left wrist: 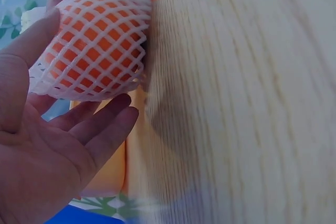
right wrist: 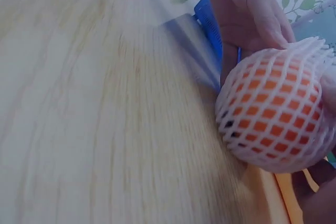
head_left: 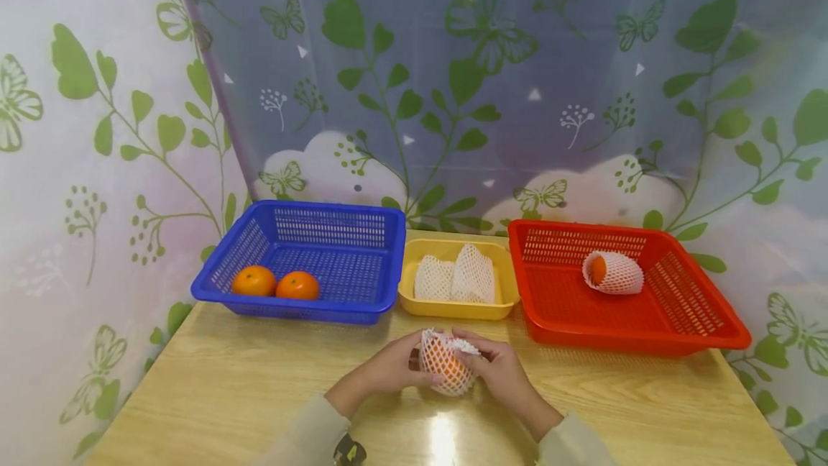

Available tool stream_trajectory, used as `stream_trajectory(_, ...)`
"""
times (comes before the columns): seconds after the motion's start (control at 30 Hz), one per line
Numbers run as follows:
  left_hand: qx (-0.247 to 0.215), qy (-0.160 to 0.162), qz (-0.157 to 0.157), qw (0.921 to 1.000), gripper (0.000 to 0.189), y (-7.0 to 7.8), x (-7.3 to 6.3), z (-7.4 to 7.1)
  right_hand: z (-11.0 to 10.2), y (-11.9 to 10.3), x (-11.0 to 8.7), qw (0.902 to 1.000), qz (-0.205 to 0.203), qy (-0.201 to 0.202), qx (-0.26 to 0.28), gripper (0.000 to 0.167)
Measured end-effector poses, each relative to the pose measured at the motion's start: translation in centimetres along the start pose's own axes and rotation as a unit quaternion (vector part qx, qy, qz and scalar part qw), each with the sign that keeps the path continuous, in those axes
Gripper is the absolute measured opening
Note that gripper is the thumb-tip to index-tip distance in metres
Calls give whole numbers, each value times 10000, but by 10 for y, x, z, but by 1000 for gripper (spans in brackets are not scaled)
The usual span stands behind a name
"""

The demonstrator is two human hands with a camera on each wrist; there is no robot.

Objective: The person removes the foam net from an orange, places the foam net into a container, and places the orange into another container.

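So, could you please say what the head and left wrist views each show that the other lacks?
Only the head view: two bare oranges in the blue basket, a netted orange in the red basket, and white nets in the yellow tray.
Only the left wrist view: the palm side of the left hand.
Both: left hand, right hand, the net-wrapped fruit between them, tabletop, both baskets and tray, at least partly.

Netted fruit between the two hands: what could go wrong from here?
The netted fruit could slip and roll onto the bare table, since the left hand has its fingers extended beneath it. The foam net might stretch or tear where the right hand holds its bunched end. The yellow tray sits just beyond the hands, so a forward move might bump it.
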State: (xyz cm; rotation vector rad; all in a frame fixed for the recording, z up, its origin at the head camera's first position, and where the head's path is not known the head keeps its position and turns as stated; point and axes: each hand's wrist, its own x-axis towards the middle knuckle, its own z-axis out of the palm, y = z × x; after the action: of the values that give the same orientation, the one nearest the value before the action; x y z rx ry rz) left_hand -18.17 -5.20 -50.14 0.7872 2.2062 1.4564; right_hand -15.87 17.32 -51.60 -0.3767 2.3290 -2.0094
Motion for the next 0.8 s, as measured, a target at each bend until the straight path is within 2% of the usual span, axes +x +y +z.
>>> stream_trajectory(0.13, 106, 85, -59, 9999, 66, 0, 1, 1, 4, -10, -2, 9993, 147, 331, -21, 30)
stream_trajectory(0.27, 148, 237, -64, 9996, 63, 0, 2, 2, 7, -16, -3, 9988, 144, 468, 31, 29)
stream_trajectory(0.6, 175, 525, 238, 9982, 55, 0, 3, 6, 2, -1, -1, 9996, 16, 281, 103, 31)
stream_trajectory(0.8, 307, 773, 292, 9961, 48, -3, 5, 7, 4, 3, -2, 9994, -125, 311, -118, 33)
